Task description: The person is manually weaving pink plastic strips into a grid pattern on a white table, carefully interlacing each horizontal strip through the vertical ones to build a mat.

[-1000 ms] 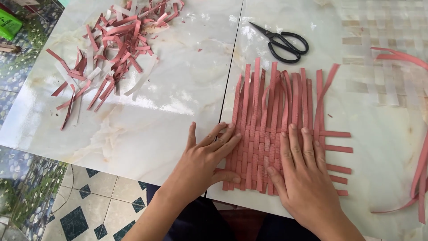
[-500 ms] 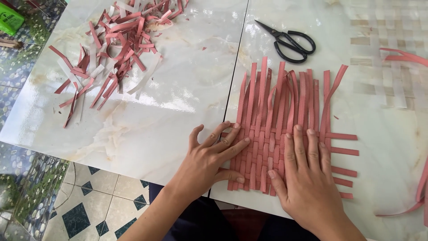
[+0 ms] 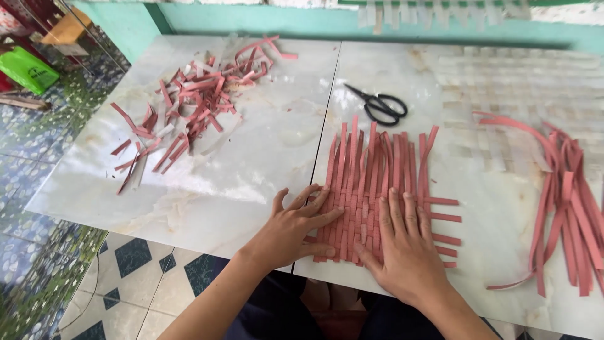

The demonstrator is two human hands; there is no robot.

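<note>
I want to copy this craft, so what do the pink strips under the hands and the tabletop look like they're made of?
The woven strips look like thin, matte paper or card: flat, cleanly cut, loose ends curling slightly. It could be another thin sheet material. The tabletop looks like glossy, marble-patterned tile or stone, with pale veining, reflections and a seam between slabs.

One head-worn camera looks steeply down and forward, close over the marble table (image 3: 207, 195), toward the green wall (image 3: 251, 19).

White marble table (image 3: 207, 189), teal wall (image 3: 264, 19), blue patterned floor tiles (image 3: 38, 182), daylight
</note>
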